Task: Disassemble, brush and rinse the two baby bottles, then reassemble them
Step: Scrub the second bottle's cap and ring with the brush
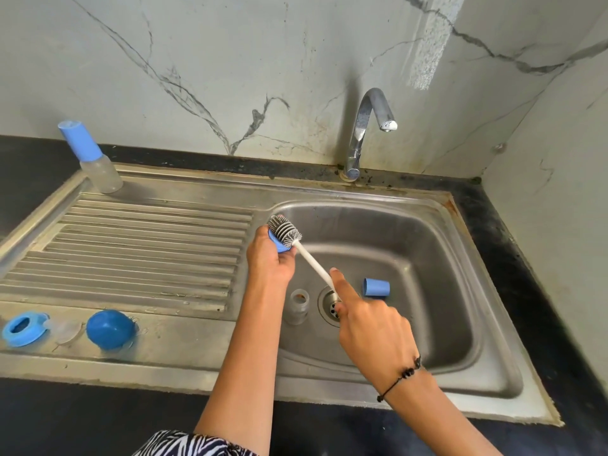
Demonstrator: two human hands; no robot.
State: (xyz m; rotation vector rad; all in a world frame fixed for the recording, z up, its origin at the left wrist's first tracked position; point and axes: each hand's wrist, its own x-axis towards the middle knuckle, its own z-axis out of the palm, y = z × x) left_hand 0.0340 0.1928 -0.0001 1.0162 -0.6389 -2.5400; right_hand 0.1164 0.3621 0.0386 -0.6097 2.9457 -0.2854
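My left hand [268,258] grips a small blue bottle part [276,242] over the basin's left edge. A grey bristle brush head [285,229] lies against that part. Its white handle [312,261] runs down to my right hand [368,320], which holds it with the index finger stretched along it. A clear bottle body [297,306] without its top stands in the basin beside the drain [330,306]. A blue cap [376,287] lies on its side in the basin. A second bottle [95,159], assembled with a blue cap, stands at the back left of the drainboard.
On the front left of the steel drainboard [148,251] lie a blue screw ring [23,328], a clear teat [64,329] and a blue dome-shaped piece [110,329]. The chrome tap [365,126] stands behind the basin, with no water running. A black counter surrounds the sink.
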